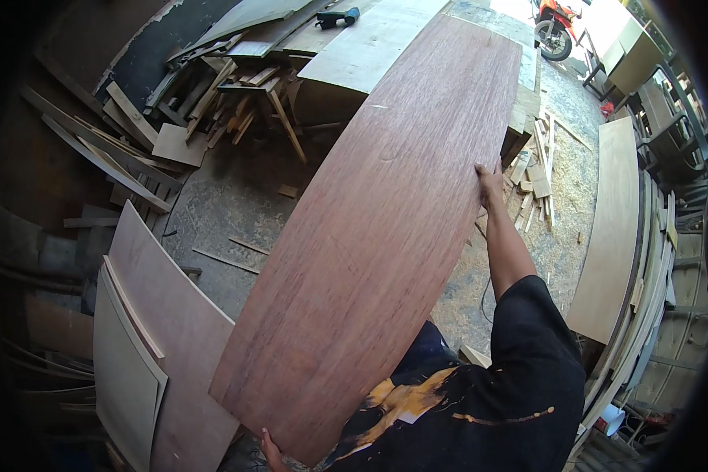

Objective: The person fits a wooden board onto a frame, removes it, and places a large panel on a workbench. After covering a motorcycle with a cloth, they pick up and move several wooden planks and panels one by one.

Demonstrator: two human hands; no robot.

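A long reddish-brown plywood sheet (377, 220) stretches from my body toward the workbench (519, 110), its far end over the bench top. My right hand (489, 186) grips the sheet's right edge, thumb on the top face and fingers hidden below. At the near left corner, my left hand (271, 451) holds the edge; only part of it shows. The sheet's near end is close to my dark shirt. A pale board (377, 47) lies on the bench beside the far part of the sheet.
Wood offcuts (539, 177) and sawdust cover the floor at right. Large panels (165, 330) lean at left, near the sheet's corner. A power tool (338, 17) rests on boards at the back. More boards (610, 228) line the right side; a motorcycle (556, 31) stands beyond.
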